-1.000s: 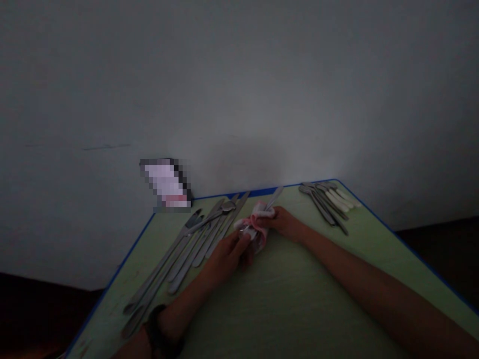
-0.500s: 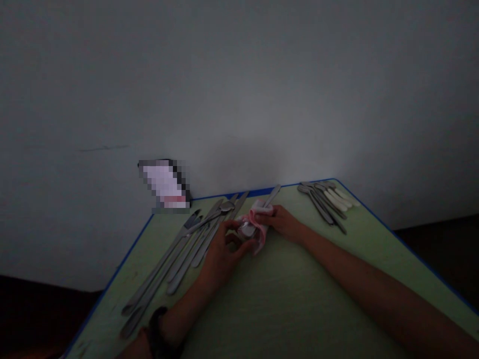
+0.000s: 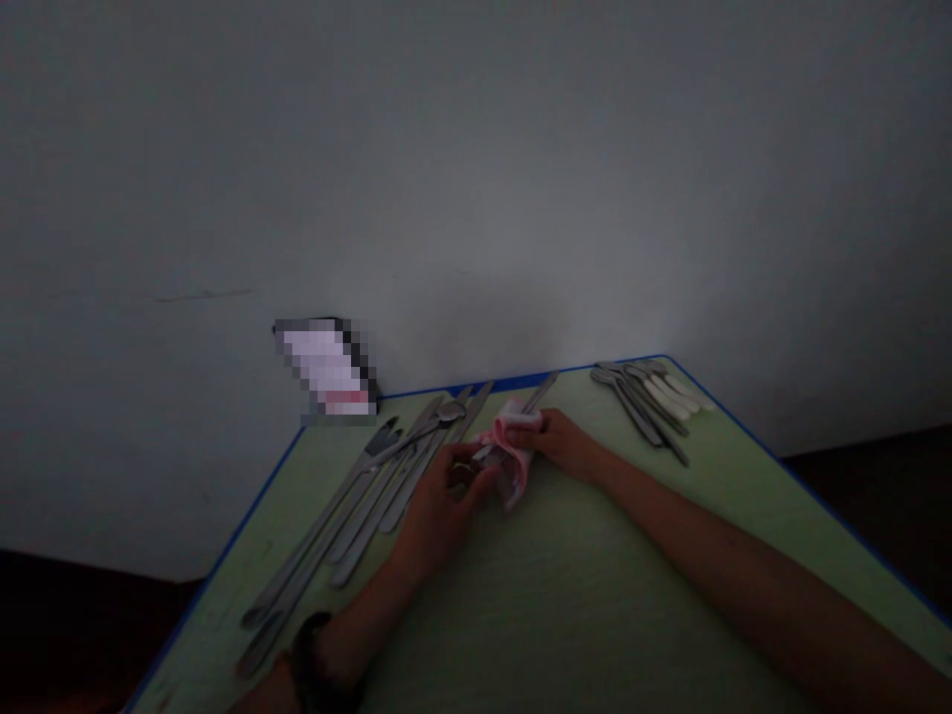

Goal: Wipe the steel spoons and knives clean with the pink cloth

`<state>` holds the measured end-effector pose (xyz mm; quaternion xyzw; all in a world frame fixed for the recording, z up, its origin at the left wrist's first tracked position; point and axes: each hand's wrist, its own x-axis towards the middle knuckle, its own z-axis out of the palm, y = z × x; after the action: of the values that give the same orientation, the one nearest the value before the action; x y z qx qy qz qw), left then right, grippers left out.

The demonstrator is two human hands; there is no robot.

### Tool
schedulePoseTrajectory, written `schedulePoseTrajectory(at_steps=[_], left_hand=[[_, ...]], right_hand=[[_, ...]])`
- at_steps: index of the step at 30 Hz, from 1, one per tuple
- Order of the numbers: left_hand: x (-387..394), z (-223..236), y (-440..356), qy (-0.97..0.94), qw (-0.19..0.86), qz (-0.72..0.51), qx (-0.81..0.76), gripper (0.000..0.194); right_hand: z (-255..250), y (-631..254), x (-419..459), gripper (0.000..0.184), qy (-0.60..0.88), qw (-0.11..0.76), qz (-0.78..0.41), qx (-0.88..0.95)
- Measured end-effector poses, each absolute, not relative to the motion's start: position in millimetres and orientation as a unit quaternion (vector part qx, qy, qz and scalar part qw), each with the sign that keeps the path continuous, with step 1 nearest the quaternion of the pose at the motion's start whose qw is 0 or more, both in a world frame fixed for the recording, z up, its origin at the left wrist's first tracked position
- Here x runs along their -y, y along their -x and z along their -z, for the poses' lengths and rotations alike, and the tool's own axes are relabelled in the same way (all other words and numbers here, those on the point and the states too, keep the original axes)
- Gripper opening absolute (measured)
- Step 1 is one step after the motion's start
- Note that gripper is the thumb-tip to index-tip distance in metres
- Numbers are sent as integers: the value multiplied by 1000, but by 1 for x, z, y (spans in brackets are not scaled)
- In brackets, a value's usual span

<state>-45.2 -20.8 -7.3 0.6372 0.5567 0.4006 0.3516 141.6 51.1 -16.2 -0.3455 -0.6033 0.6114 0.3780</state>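
Note:
A pink and white cloth (image 3: 516,436) is wrapped round a metal spoon (image 3: 546,387), whose handle sticks out at the upper right. My right hand (image 3: 561,441) is closed on the cloth, with the spoon inside its folds. At the spoon's bowl end, my left hand (image 3: 442,501) is closed, thumb and fingers curled round it; the bowl is partly hidden by fingers and cloth. Just left of that hand lie several metal knives (image 3: 364,531) and another spoon (image 3: 450,412) across them.
Several spoons (image 3: 625,402), some with white handles (image 3: 673,397), lie at the table's back right. A blurred-out phone-like device (image 3: 327,367) leans on the wall (image 3: 476,198) at the back left. The green table (image 3: 580,615) has a blue edge.
My left fingers loosened round the spoon's bowl, showing more of it, then closed in again as the spoon turned slightly. My right hand stays on the cloth in nearly the same place.

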Motion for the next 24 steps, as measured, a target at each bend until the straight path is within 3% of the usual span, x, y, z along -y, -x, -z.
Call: schedulePoseTrajectory(at_steps=[24], left_hand=[[22,-2,44,-660,373,-364,-540,32]], right_hand=[[16,-140,-52,44,359,363,-604,612]])
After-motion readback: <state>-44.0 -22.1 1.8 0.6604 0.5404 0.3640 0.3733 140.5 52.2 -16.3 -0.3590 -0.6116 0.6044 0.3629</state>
